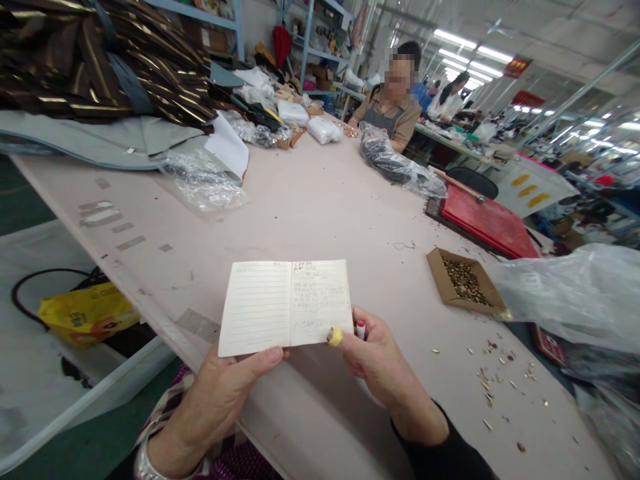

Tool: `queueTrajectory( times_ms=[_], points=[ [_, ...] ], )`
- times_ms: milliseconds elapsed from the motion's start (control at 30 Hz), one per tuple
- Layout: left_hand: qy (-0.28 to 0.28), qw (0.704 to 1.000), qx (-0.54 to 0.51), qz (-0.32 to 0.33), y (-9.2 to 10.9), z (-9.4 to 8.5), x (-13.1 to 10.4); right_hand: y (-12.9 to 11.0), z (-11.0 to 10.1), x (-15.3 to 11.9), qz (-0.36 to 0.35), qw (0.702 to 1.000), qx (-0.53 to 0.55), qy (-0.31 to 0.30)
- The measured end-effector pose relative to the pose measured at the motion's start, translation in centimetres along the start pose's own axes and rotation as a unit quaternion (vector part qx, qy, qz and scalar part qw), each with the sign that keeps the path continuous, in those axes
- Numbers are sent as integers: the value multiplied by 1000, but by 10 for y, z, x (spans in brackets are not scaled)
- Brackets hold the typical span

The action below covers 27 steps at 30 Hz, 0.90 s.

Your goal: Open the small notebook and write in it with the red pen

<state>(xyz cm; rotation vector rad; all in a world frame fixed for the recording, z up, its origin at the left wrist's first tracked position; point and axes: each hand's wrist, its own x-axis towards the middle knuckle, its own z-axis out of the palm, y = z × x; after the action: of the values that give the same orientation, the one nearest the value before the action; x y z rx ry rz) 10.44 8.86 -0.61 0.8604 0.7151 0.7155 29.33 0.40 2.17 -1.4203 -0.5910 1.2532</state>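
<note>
An open notebook (pixel 260 307) is held up above the near part of the table. Its right page carries handwriting; the left page is ruled and mostly blank. My left hand (pixel 235 380) grips the lower left edge, thumb in front and fingers hidden behind. At the lower right corner, my right hand (pixel 373 353) pinches the notebook, with yellow tape (pixel 336 336) wrapped round its thumb. A pen with a red end (pixel 361 328) sticks out between the fingers of that same hand.
A cardboard box (pixel 440 283) of small metal pieces stands at right, with loose metal bits (pixel 486 387) nearby. A red board (pixel 487 220) and plastic-wrapped bundle (pixel 395 163) lie beyond. Brown strips (pixel 150 60) are heaped at left. A person (pixel 393 100) sits across the table (pixel 310 213).
</note>
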Motion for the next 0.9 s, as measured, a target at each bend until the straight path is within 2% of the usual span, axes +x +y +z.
queueTrajectory(
  times_ms=[100,533,633,733,900],
  points=[
    [-7,999,42,9,-4,-7,1,2,0,1,1,1000,0,-5],
    [-31,996,86,17,-11,-23,0,6,1,2,-25,999,24,-37],
    [-40,997,60,12,-9,-22,-2,5,1,2,-13,999,33,-37],
    [-23,1000,14,15,-3,-16,-2,4,1,2,20,997,63,-36],
    [-15,999,-36,6,9,-4,2,2,-5,4,83,979,173,-64]
  ],
)
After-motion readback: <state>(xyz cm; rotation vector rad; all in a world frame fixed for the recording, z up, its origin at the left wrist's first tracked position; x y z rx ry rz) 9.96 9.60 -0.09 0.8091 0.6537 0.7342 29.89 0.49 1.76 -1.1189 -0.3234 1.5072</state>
